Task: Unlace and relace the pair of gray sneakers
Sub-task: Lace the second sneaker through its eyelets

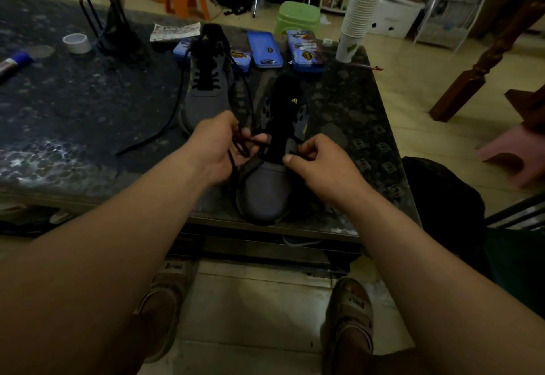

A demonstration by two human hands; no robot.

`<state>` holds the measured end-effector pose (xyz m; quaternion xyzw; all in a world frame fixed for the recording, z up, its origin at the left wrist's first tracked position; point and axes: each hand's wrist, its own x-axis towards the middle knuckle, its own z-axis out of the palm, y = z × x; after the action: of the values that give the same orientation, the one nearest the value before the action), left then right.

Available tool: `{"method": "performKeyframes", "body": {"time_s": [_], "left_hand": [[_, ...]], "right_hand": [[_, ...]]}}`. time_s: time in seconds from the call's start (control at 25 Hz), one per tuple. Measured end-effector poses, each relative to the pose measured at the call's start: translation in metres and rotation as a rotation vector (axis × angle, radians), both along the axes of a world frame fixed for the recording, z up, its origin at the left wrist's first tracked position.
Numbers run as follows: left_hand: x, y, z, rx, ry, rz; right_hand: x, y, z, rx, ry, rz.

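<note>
A roll of white tape (77, 42) sits at the left of a dark speckled table (73, 115). Farther back stands the far sneaker (206, 97), gray and partly laced, its loose lace (165, 127) trailing toward the table's front. Beside it, the left hand (218, 147) has its fingers curled around a bunched black lace (240, 146). The near sneaker (265, 188) lies at the table's front edge, and the right hand (318, 165) pinches the lace's end by its right eyelets. Stacked paper cups (358, 17) stand far right.
</note>
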<state>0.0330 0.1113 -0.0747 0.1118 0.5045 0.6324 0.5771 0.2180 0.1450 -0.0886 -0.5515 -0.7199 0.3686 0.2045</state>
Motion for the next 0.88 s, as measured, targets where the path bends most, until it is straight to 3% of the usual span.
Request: {"method": "performKeyframes", "body": {"time_s": [0.04,0.12,0.2,0.28,0.4,0.52,0.6,0.64,0.76,0.8,0.84,0.88], "left_hand": [[0.001,0.001,-0.001,0.016,0.232,-0.048],[0.006,-0.001,0.0,0.065,0.882,-0.238],[0.006,-0.003,0.0,0.099,1.374,-0.452],[0.005,-0.005,-0.001,0.145,1.609,-0.582],[0.008,-0.002,0.001,0.161,1.706,-0.633],[0.009,0.002,-0.001,0.13,1.63,-0.617],[0.006,0.002,0.0,0.069,1.454,-0.59],[0.005,0.003,0.001,0.029,1.275,-0.53],[0.006,0.002,0.014,0.0,0.37,-0.136],[0.006,0.002,0.015,0.019,0.184,-0.037],[0.006,0.002,0.015,0.029,0.158,-0.006],[0.008,0.001,0.013,0.029,0.287,-0.031]], "right_hand": [[0.002,0.001,0.002,-0.023,0.006,0.004],[0.006,0.005,0.005,-0.099,0.082,-0.031],[0.008,0.007,0.009,-0.162,0.213,-0.089],[0.007,0.007,0.01,-0.148,0.296,-0.108],[-0.003,0.007,0.006,-0.097,0.26,-0.111],[-0.015,0.006,0.002,0.025,0.027,-0.084],[-0.018,0.01,0.002,0.057,-0.028,-0.094],[-0.018,0.011,0.001,0.056,-0.043,-0.098],[-0.014,0.011,0.003,0.005,-0.031,-0.069],[-0.013,0.01,0.004,-0.021,0.001,-0.059],[-0.011,0.01,0.004,-0.06,0.052,-0.06],[-0.01,0.011,0.004,-0.123,0.127,-0.078]]}}
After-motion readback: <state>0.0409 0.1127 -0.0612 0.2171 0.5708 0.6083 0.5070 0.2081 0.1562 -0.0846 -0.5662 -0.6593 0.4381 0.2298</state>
